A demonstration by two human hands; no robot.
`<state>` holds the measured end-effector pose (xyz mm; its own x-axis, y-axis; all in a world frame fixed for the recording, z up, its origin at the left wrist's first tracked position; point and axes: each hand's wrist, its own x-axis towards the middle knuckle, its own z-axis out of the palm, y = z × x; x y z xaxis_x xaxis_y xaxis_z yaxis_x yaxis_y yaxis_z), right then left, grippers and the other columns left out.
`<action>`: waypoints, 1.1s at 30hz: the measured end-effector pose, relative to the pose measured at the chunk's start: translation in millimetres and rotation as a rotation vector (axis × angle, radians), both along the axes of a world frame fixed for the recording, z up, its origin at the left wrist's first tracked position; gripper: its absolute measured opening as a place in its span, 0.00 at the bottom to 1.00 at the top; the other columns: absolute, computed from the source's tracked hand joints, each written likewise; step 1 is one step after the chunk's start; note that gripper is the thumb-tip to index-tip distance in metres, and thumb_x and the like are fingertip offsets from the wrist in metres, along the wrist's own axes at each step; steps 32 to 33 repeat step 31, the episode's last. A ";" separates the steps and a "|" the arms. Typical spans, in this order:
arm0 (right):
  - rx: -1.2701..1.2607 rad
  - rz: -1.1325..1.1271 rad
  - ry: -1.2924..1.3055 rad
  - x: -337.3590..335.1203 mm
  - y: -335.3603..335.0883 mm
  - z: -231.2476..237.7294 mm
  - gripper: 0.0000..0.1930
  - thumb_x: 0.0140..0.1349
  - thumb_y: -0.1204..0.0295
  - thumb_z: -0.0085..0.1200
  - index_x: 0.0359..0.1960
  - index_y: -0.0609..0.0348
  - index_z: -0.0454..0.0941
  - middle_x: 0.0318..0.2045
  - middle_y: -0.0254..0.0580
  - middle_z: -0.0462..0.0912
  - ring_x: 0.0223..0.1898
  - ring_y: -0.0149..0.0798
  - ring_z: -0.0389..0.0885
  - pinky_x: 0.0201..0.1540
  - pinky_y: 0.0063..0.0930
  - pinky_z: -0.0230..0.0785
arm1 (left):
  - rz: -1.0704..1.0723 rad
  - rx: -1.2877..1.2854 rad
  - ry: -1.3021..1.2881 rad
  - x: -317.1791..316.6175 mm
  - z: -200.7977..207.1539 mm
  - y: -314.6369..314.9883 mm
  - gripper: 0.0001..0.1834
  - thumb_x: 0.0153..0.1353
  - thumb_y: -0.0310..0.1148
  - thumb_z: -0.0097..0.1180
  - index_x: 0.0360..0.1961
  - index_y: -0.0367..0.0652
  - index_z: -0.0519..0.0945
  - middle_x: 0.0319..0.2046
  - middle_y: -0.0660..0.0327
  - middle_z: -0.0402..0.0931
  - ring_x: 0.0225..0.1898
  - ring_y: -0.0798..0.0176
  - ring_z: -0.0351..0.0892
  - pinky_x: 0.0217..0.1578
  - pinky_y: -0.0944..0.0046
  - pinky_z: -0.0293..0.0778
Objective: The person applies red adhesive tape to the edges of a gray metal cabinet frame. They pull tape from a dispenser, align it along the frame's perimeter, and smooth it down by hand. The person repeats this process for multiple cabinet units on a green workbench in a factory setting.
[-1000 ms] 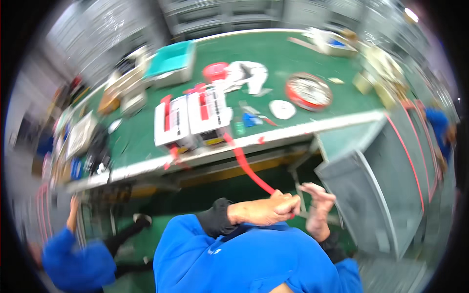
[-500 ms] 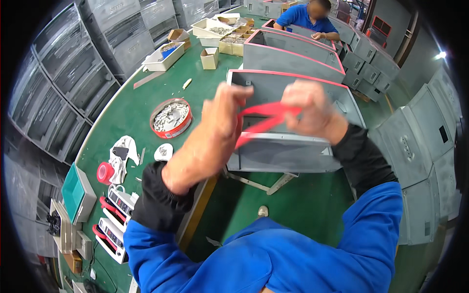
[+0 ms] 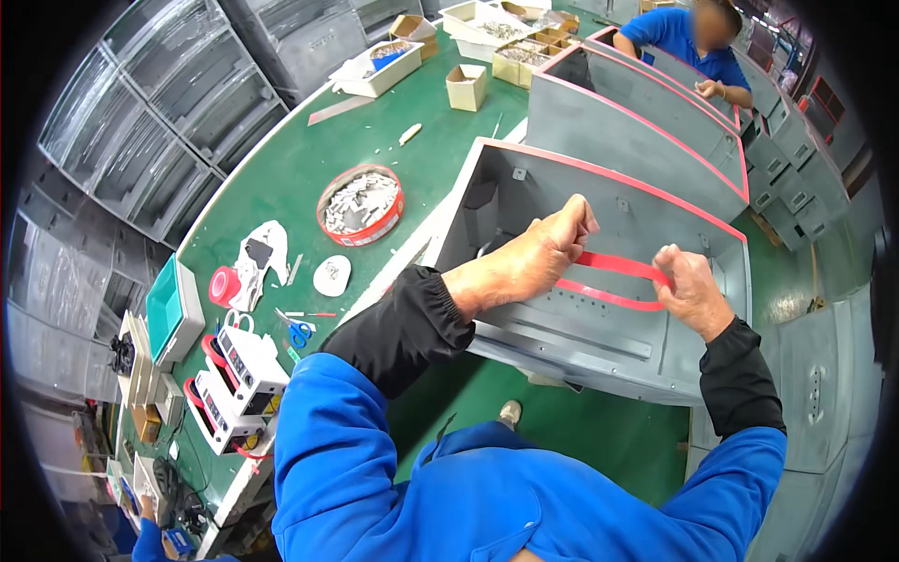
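Observation:
Both my hands are raised over an open grey metal box [image 3: 571,180], with a thin red strip of tape [image 3: 620,266] stretched between them. My left hand [image 3: 536,255] is closed on one end, its fingers curled inward. My right hand [image 3: 695,292] pinches the strip at the other side. Two strands run between the hands, one above the other, like a loop. Where the lower strand meets my left hand is hidden. The box's far and right rims carry a red edging, while its near rim looks bare grey.
More grey boxes with red edging [image 3: 646,122] stand beyond, where a co-worker [image 3: 688,42] in blue leans over. On the green table at left are a round tub of small metal parts [image 3: 361,208], a red tape roll [image 3: 224,286], blue scissors [image 3: 299,332] and white devices [image 3: 251,370].
The view has swung, so table and boxes appear farther right. My hands have moved right and lower over the box. The strip's strands, crossing before, now run nearly parallel.

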<state>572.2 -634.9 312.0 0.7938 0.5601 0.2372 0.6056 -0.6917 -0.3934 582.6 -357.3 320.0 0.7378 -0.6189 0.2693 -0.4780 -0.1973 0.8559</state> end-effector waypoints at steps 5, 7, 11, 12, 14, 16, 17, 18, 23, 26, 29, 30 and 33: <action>0.485 0.266 0.116 -4.2 37.8 -2.1 0.25 0.50 0.81 0.52 0.48 0.57 0.54 0.43 0.48 0.71 0.43 0.44 0.71 0.48 0.37 0.66 | -0.184 -0.131 0.332 -4.1 16.5 -5.1 0.13 0.57 0.16 0.36 0.41 0.43 0.60 0.34 0.63 0.58 0.36 0.69 0.58 0.42 0.71 0.59; 0.567 0.333 0.139 -8.0 60.6 -4.4 0.25 0.51 0.82 0.52 0.48 0.55 0.54 0.42 0.48 0.71 0.41 0.42 0.71 0.46 0.37 0.66 | -0.215 -0.179 0.348 -10.9 25.7 -3.2 0.15 0.57 0.15 0.36 0.43 0.43 0.60 0.36 0.63 0.60 0.36 0.70 0.60 0.42 0.70 0.60; 0.617 0.422 0.187 -19.4 88.9 -6.7 0.23 0.52 0.86 0.50 0.46 0.52 0.56 0.33 0.44 0.71 0.33 0.37 0.71 0.35 0.33 0.67 | -0.111 -0.108 0.192 -28.1 34.1 23.5 0.17 0.55 0.13 0.38 0.43 0.43 0.60 0.38 0.64 0.60 0.34 0.72 0.60 0.37 0.71 0.62; 0.637 0.452 0.177 -22.0 95.7 -6.7 0.23 0.52 0.86 0.50 0.46 0.52 0.56 0.31 0.43 0.71 0.31 0.36 0.71 0.32 0.32 0.66 | -0.109 -0.130 0.246 -31.7 34.3 32.8 0.17 0.54 0.13 0.38 0.43 0.44 0.60 0.38 0.64 0.60 0.33 0.72 0.60 0.37 0.71 0.62; 0.588 0.445 0.099 -23.7 108.7 -4.5 0.22 0.50 0.87 0.52 0.43 0.52 0.59 0.24 0.40 0.70 0.23 0.38 0.70 0.24 0.31 0.62 | -0.116 -0.175 0.311 -36.9 31.8 51.8 0.18 0.54 0.12 0.38 0.42 0.44 0.60 0.38 0.64 0.60 0.33 0.72 0.59 0.36 0.72 0.62; 0.539 0.443 0.076 -28.4 121.8 0.0 0.21 0.49 0.86 0.53 0.42 0.52 0.61 0.23 0.40 0.70 0.21 0.40 0.70 0.23 0.31 0.62 | -0.160 -0.266 0.456 -38.9 24.8 71.5 0.19 0.52 0.12 0.39 0.43 0.45 0.59 0.39 0.63 0.60 0.32 0.72 0.59 0.36 0.72 0.62; 0.524 0.432 0.068 -31.9 130.9 1.1 0.20 0.48 0.86 0.55 0.40 0.52 0.62 0.22 0.40 0.70 0.21 0.41 0.70 0.22 0.32 0.62 | -0.198 -0.334 0.495 -39.0 19.7 81.3 0.20 0.52 0.12 0.39 0.43 0.46 0.59 0.39 0.64 0.60 0.33 0.73 0.59 0.36 0.73 0.62; 0.507 0.416 0.059 -35.8 140.1 2.4 0.19 0.48 0.85 0.56 0.39 0.53 0.63 0.22 0.40 0.70 0.20 0.42 0.70 0.21 0.32 0.62 | -0.240 -0.402 0.535 -38.5 14.0 91.4 0.21 0.52 0.12 0.40 0.44 0.46 0.59 0.39 0.64 0.59 0.33 0.73 0.59 0.35 0.73 0.62; 0.238 0.342 -0.075 -53.0 183.2 7.7 0.15 0.44 0.82 0.60 0.28 0.55 0.66 0.20 0.36 0.69 0.17 0.39 0.70 0.18 0.31 0.62 | -0.355 -0.417 0.650 -39.0 -17.0 138.6 0.19 0.54 0.15 0.40 0.47 0.44 0.58 0.38 0.64 0.59 0.33 0.72 0.59 0.37 0.71 0.62; 0.078 0.293 -0.175 -56.6 197.4 3.8 0.15 0.43 0.82 0.59 0.27 0.54 0.65 0.19 0.34 0.68 0.16 0.37 0.68 0.17 0.30 0.61 | -0.262 -0.117 0.283 -33.1 -37.3 172.1 0.20 0.55 0.16 0.40 0.49 0.42 0.58 0.38 0.62 0.59 0.34 0.71 0.60 0.39 0.69 0.63; -0.020 0.251 -0.167 -63.9 203.8 -3.8 0.17 0.43 0.83 0.58 0.30 0.52 0.64 0.19 0.33 0.69 0.17 0.36 0.69 0.18 0.29 0.60 | -0.065 -0.255 0.287 -31.7 -65.9 190.0 0.18 0.58 0.20 0.40 0.50 0.40 0.58 0.43 0.60 0.57 0.40 0.66 0.61 0.43 0.68 0.63; -0.052 0.244 -0.153 -67.0 204.8 -6.8 0.18 0.43 0.84 0.59 0.33 0.52 0.64 0.20 0.33 0.69 0.18 0.37 0.69 0.19 0.29 0.60 | -0.057 -0.344 0.377 -33.2 -77.4 193.2 0.18 0.58 0.20 0.40 0.50 0.41 0.58 0.44 0.59 0.56 0.42 0.66 0.61 0.44 0.68 0.62; -0.082 0.244 -0.131 -68.5 206.0 -10.7 0.19 0.44 0.83 0.58 0.34 0.51 0.65 0.20 0.33 0.69 0.18 0.37 0.69 0.20 0.30 0.61 | -0.092 -0.339 0.463 -34.0 -89.3 194.8 0.19 0.58 0.22 0.44 0.50 0.43 0.58 0.47 0.59 0.59 0.46 0.64 0.63 0.53 0.59 0.59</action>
